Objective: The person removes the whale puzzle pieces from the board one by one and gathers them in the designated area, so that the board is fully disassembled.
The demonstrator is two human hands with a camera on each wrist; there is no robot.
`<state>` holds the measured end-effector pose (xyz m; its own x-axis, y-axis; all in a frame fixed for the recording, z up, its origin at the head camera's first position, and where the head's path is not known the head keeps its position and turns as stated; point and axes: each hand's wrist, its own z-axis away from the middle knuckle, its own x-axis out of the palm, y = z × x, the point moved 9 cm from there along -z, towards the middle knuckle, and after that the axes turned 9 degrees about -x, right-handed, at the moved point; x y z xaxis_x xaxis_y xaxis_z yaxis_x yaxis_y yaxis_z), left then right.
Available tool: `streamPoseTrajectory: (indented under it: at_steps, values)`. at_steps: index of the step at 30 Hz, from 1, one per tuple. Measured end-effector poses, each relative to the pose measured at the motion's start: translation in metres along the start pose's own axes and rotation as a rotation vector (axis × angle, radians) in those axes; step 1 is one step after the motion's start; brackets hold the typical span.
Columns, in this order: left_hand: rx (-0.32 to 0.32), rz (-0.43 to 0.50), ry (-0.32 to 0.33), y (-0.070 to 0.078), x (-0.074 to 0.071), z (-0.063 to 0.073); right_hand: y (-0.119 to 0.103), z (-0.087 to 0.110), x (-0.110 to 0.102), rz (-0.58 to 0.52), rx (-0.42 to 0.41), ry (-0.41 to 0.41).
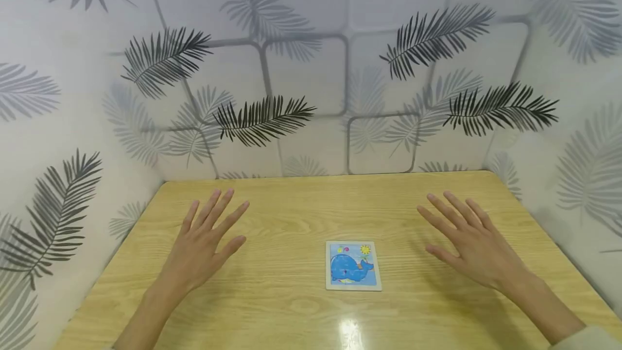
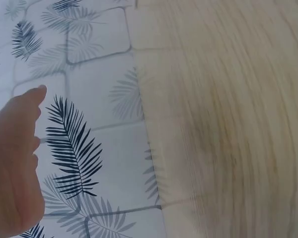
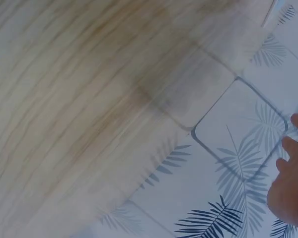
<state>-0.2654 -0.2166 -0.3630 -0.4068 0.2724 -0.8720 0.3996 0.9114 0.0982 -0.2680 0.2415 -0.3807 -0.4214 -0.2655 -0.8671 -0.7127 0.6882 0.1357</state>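
A small square picture puzzle (image 1: 353, 266) with a white border lies flat near the middle of the table; it shows a blue whale and a yellow sun. My left hand (image 1: 198, 247) hovers over the table to its left, fingers spread and holding nothing. On the other side, my right hand (image 1: 473, 244) is held out over the table in the same way, palm down, with its fingers apart. Part of the left hand (image 2: 15, 158) shows at the edge of the left wrist view, and part of the right hand (image 3: 290, 183) at the edge of the right wrist view.
The light wood-grain table (image 1: 291, 209) has rounded far corners. Walls (image 1: 311, 80) with a leaf print stand close behind it and along both sides. A bright light reflection lies on the tabletop near the front.
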Motion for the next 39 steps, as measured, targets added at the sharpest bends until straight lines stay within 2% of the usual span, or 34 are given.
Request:
streamPoseTrajectory:
  at_steps: [4, 8, 11, 14, 17, 21, 28, 33, 39]
  values:
    - [-0.025, 0.19, -0.066, 0.006, 0.004, 0.001, -0.005, -0.006, 0.004, -0.218, 0.014, -0.03]
    - [-0.064, 0.45, -0.142, 0.015, 0.009, 0.0, -0.01, -0.016, 0.012, -0.459, 0.04, -0.08]
    - [-0.119, 0.625, -0.227, 0.022, 0.018, -0.001, -0.012, -0.026, 0.02, -0.57, 0.07, -0.123]
    - [-0.166, 0.713, -0.302, 0.032, 0.029, -0.005, -0.016, -0.041, 0.027, -0.667, 0.07, -0.137]
    - [-0.173, 0.739, -0.349, 0.044, 0.04, -0.011, -0.02, -0.056, 0.035, -0.754, 0.052, -0.13]
    - [-0.172, 0.749, -0.432, 0.064, 0.065, -0.016, -0.025, -0.07, 0.047, -0.821, 0.054, -0.125]
    - [-0.133, 0.715, -0.568, 0.097, 0.105, -0.02, -0.037, -0.093, 0.074, -0.9, 0.069, -0.182]
    - [-0.088, 0.641, -0.616, 0.112, 0.122, -0.023, -0.048, -0.103, 0.089, -0.935, 0.033, -0.207]
    - [-0.066, 0.506, -0.667, 0.116, 0.131, -0.019, -0.06, -0.112, 0.107, -0.957, 0.014, -0.272]
